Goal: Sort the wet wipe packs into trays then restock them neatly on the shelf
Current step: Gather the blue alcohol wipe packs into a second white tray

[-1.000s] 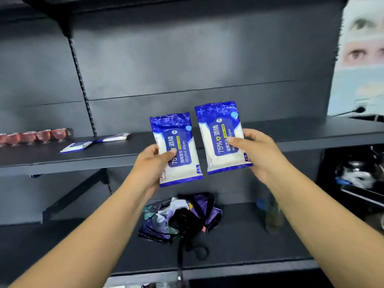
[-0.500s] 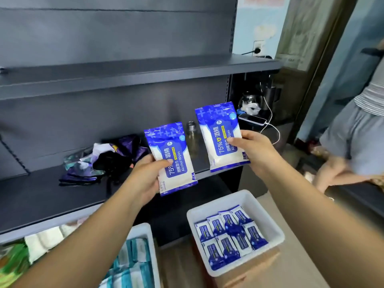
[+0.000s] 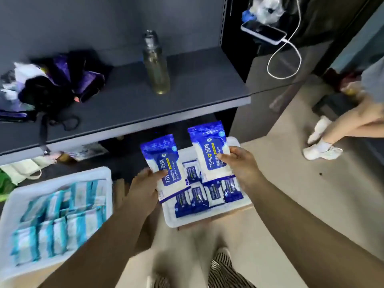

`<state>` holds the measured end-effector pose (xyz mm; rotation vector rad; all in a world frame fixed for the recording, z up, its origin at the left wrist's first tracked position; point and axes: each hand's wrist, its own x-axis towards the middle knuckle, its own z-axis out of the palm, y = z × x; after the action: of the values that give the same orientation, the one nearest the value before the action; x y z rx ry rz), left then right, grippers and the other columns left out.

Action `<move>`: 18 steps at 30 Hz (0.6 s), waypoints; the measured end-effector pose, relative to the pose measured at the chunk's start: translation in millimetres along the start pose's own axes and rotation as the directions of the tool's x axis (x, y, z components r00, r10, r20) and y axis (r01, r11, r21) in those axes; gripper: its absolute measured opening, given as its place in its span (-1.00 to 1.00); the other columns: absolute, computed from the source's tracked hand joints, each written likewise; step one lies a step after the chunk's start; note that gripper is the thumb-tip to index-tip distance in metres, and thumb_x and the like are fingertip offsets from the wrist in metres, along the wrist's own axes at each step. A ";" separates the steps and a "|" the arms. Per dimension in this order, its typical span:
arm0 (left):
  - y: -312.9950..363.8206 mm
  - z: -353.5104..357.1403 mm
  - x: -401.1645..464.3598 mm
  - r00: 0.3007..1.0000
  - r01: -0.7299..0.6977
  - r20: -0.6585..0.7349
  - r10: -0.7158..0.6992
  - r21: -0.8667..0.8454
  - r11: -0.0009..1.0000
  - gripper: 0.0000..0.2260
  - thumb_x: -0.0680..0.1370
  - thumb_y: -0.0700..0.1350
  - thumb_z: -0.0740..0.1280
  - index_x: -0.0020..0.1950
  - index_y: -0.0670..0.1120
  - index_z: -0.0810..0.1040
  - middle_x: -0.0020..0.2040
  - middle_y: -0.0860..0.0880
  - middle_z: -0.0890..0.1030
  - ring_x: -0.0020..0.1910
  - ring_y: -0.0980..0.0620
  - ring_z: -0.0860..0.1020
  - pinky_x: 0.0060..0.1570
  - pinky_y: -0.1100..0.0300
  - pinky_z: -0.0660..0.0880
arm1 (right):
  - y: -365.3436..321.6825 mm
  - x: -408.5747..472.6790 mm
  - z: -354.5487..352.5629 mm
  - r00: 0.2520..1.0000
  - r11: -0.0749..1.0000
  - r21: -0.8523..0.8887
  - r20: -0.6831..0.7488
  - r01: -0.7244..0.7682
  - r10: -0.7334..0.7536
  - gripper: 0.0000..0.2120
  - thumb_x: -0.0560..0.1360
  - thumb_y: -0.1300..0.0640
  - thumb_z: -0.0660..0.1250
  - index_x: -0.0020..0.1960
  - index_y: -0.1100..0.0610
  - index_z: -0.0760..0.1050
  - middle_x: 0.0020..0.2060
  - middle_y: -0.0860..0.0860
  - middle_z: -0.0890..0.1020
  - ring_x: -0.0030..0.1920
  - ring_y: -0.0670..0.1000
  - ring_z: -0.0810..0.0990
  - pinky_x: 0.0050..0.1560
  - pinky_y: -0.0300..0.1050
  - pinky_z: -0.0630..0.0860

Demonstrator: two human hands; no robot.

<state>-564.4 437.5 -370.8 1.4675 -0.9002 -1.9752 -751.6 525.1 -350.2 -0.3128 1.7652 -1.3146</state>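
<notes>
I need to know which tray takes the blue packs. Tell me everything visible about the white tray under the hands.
The white rectangular plastic tray sits low in front of the dark shelf, apparently on a brown box. Its rim is raised with rounded corners. Small blue-and-white wipe packs lie flat inside in rows. Both hands hold larger packs above it; neither touches the tray.

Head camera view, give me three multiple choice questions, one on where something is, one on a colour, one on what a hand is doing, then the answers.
1. Where does the bottle stand?
A. on the shelf
B. in a tray
C. on the floor

2. What colour are the packs in the right tray?
A. red
B. dark blue
C. yellow

3. What is the left hand doing?
A. hanging open
B. pressing the shelf
C. holding a blue wipe pack

Answers: 1 A, it stands upright on the grey shelf. 2 B, dark blue wrappers lie there. 3 C, its thumb and fingers pinch the pack's lower edge.
</notes>
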 end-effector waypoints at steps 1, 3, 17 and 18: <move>-18.4 1.0 11.5 0.999 0.035 -0.041 -0.035 0.013 0.999 -0.84 0.51 -0.38 0.24 -0.05 -0.15 0.53 -0.22 -0.08 0.68 -0.33 0.03 0.65 -0.30 0.14 0.61 | 16.0 15.0 -3.1 0.999 0.999 -0.020 -0.010 -0.040 0.040 -0.96 0.47 0.30 0.35 -0.10 0.20 0.54 -0.20 0.06 0.64 -0.20 0.04 0.62 0.03 0.00 0.56; -50.5 -1.0 29.8 0.989 0.099 -0.117 -0.095 0.027 0.995 -0.85 0.50 -0.38 0.26 -0.06 -0.17 0.55 -0.14 -0.17 0.67 -0.30 -0.01 0.66 -0.31 0.11 0.61 | 48.7 41.8 -7.8 0.994 0.990 -0.092 -0.037 -0.105 0.102 -0.90 0.47 0.27 0.36 -0.03 0.25 0.56 -0.15 0.08 0.65 -0.18 0.02 0.62 -0.01 -0.13 0.56; -244.5 -21.0 208.6 0.902 0.300 -0.427 -0.057 0.528 0.794 -0.72 0.46 -0.20 0.41 0.12 -0.20 0.46 0.02 -0.14 0.58 -0.12 0.00 0.48 -0.16 0.23 0.36 | 295.7 202.9 30.7 0.937 0.694 -0.673 0.006 -0.256 0.351 -0.66 0.52 0.15 0.29 -0.38 0.09 0.27 -0.41 -0.05 0.34 -0.34 -0.06 0.32 -0.47 -0.38 0.21; -254.1 -21.8 213.1 0.899 0.317 -0.432 -0.074 0.524 0.790 -0.72 0.47 -0.19 0.40 0.13 -0.19 0.45 0.01 -0.11 0.56 -0.11 0.00 0.48 -0.17 0.23 0.36 | 305.2 206.0 33.5 0.924 0.683 -0.677 0.009 -0.275 0.381 -0.71 0.52 0.15 0.29 -0.35 0.13 0.32 -0.40 -0.01 0.38 -0.30 -0.02 0.36 -0.45 -0.34 0.21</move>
<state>-607.6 440.8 -700.3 2.2959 -1.2744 -1.4877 -755.8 493.8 -718.6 -0.4450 1.9965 -0.3436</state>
